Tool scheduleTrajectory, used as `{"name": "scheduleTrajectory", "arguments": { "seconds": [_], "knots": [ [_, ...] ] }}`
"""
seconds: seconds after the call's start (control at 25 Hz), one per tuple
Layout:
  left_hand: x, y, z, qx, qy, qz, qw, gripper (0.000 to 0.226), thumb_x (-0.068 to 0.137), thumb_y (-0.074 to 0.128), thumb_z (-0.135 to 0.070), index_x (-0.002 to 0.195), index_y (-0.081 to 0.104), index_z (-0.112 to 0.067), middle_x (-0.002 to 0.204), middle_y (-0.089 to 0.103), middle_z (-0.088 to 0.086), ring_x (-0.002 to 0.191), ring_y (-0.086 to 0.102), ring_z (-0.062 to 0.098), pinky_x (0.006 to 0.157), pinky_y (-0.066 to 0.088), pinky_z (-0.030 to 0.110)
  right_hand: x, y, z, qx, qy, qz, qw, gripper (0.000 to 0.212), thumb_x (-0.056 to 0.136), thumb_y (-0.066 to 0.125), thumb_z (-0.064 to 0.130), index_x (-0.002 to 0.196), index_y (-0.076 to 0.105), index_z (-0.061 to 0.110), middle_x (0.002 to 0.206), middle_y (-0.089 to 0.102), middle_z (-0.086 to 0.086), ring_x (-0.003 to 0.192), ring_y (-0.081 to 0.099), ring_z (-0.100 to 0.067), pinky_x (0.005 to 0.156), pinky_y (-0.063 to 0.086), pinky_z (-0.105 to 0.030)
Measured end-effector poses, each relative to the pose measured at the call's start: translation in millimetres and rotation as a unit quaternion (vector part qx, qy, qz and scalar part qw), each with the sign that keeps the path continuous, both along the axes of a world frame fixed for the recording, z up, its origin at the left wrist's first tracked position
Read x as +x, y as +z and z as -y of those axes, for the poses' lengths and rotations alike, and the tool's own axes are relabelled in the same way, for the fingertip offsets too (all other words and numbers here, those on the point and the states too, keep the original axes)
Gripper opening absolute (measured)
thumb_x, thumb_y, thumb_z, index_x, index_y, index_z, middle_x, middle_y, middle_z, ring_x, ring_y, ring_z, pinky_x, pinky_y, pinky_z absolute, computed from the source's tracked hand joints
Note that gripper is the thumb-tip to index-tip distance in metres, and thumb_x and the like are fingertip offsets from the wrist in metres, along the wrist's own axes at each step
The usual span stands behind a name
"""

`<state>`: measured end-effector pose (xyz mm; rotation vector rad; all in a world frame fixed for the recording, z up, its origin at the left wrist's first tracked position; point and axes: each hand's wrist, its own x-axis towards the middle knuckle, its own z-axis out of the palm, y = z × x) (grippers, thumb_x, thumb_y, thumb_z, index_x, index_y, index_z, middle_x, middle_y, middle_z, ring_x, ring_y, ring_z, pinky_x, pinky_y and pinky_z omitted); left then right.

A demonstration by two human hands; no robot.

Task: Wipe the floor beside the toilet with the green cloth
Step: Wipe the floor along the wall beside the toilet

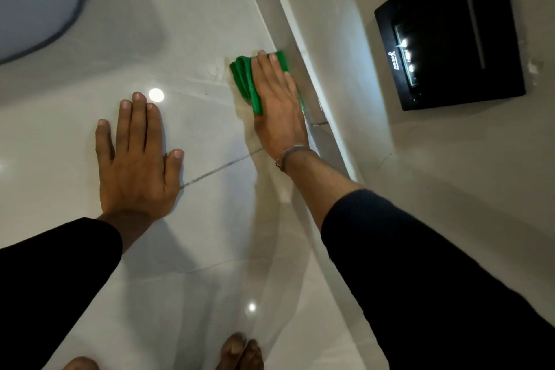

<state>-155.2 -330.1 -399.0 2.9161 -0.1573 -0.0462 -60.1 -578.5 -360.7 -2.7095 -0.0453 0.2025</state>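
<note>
A folded green cloth point(244, 78) lies on the glossy pale tiled floor point(210, 219), right against the foot of the wall. My right hand point(277, 105) presses flat on top of the cloth, fingers stretched forward over it. My left hand point(136, 156) rests flat on the floor to the left, fingers spread, holding nothing. The toilet point(39, 3) shows at the upper left as a rounded grey-white shape; the cloth is well to its right.
A pale skirting strip point(288, 18) runs along the wall on the right. A black wall-mounted panel point(450, 39) hangs on that wall. My bare toes point(240, 351) show at the bottom edge. A dark grout line point(222, 167) crosses the floor between my hands.
</note>
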Motion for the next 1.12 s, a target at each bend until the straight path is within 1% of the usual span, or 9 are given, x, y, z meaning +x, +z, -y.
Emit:
{"name": "scheduleTrajectory", "arguments": {
  "seconds": [0.24, 0.36, 0.44, 0.56, 0.72, 0.8, 0.92, 1.04, 1.12],
  "knots": [
    [-2, 0, 0, 0.007, 0.001, 0.001, 1.000, 0.078, 0.109, 0.033, -0.042, 0.174, 0.020, 0.000, 0.185, 0.017, 0.024, 0.172, 0.017, 0.040, 0.138, 0.010, 0.062, -210, 5, 81, -0.044, -0.006, -0.045, 0.998, 0.072, 0.097, 0.054, 0.008, 0.163, 0.024, 0.009, 0.173, 0.018, -0.007, 0.161, 0.014, -0.025, 0.129, 0.017, -0.052],
    [-2, 0, -1, 0.010, 0.000, -0.001, 1.000, 0.079, 0.108, 0.034, -0.042, 0.174, 0.021, 0.000, 0.185, 0.018, 0.023, 0.172, 0.017, 0.041, 0.137, 0.010, 0.061, -301, 18, 107, -0.085, -0.010, -0.091, 0.992, 0.078, 0.094, 0.050, 0.004, 0.164, 0.015, 0.011, 0.176, 0.001, 0.003, 0.161, 0.009, -0.025, 0.131, 0.004, -0.043],
    [-1, 0, -1, 0.007, 0.001, 0.004, 1.000, 0.079, 0.107, 0.035, -0.041, 0.173, 0.021, -0.001, 0.184, 0.018, 0.023, 0.171, 0.017, 0.041, 0.137, 0.009, 0.061, -297, 21, 108, -0.090, 0.001, -0.094, 0.991, 0.078, 0.093, 0.050, 0.004, 0.162, 0.015, 0.009, 0.176, 0.003, 0.001, 0.160, 0.009, -0.026, 0.130, 0.005, -0.043],
    [0, -1, -1, 0.002, 0.001, 0.004, 1.000, 0.078, 0.109, 0.033, -0.042, 0.174, 0.020, -0.002, 0.185, 0.018, 0.023, 0.172, 0.018, 0.041, 0.137, 0.009, 0.061, -213, 18, 81, -0.053, 0.022, -0.077, 0.995, 0.072, 0.092, 0.053, 0.002, 0.160, 0.028, 0.004, 0.169, 0.023, -0.014, 0.158, 0.018, -0.031, 0.126, 0.020, -0.055],
    [-2, -2, -3, 0.010, -0.002, 0.012, 1.000, 0.078, 0.110, 0.028, -0.045, 0.175, 0.018, -0.003, 0.185, 0.017, 0.023, 0.172, 0.017, 0.041, 0.137, 0.008, 0.060, -53, 5, 20, -0.006, 0.004, -0.037, 0.999, 0.080, 0.084, 0.042, -0.011, 0.161, 0.028, 0.006, 0.170, 0.027, -0.013, 0.159, 0.015, -0.031, 0.129, 0.013, -0.054],
    [-1, -3, -3, 0.010, -0.003, 0.013, 1.000, 0.078, 0.110, 0.028, -0.045, 0.175, 0.017, -0.004, 0.185, 0.017, 0.023, 0.172, 0.017, 0.040, 0.138, 0.007, 0.059, -15, 2, 2, -0.022, -0.006, -0.016, 1.000, 0.085, 0.078, 0.038, -0.016, 0.160, 0.030, 0.006, 0.169, 0.031, -0.013, 0.158, 0.019, -0.032, 0.129, 0.014, -0.053],
    [-1, -2, -2, 0.007, 0.002, 0.007, 1.000, 0.078, 0.110, 0.029, -0.044, 0.175, 0.016, -0.003, 0.185, 0.015, 0.022, 0.173, 0.015, 0.039, 0.138, 0.007, 0.060, -47, 1, 22, -0.025, 0.021, -0.007, 0.999, 0.086, 0.077, 0.038, -0.016, 0.160, 0.031, 0.006, 0.169, 0.030, -0.012, 0.158, 0.020, -0.030, 0.128, 0.019, -0.055],
    [0, -3, -4, -0.005, 0.002, 0.000, 1.000, 0.080, 0.109, 0.033, -0.043, 0.176, 0.015, -0.004, 0.186, 0.014, 0.021, 0.173, 0.013, 0.038, 0.139, 0.007, 0.060, -162, 5, 66, -0.049, 0.022, -0.016, 0.998, 0.078, 0.087, 0.060, -0.010, 0.159, 0.033, 0.004, 0.169, 0.028, -0.013, 0.159, 0.021, -0.029, 0.127, 0.022, -0.054],
    [0, -5, -4, -0.005, 0.001, -0.001, 1.000, 0.079, 0.109, 0.033, -0.043, 0.176, 0.014, -0.004, 0.186, 0.013, 0.020, 0.173, 0.013, 0.037, 0.139, 0.007, 0.060, -248, 9, 94, -0.083, -0.004, -0.044, 0.996, 0.079, 0.090, 0.065, -0.007, 0.160, 0.030, 0.005, 0.173, 0.017, -0.006, 0.160, 0.018, -0.028, 0.124, 0.024, -0.058]
  ]
}}
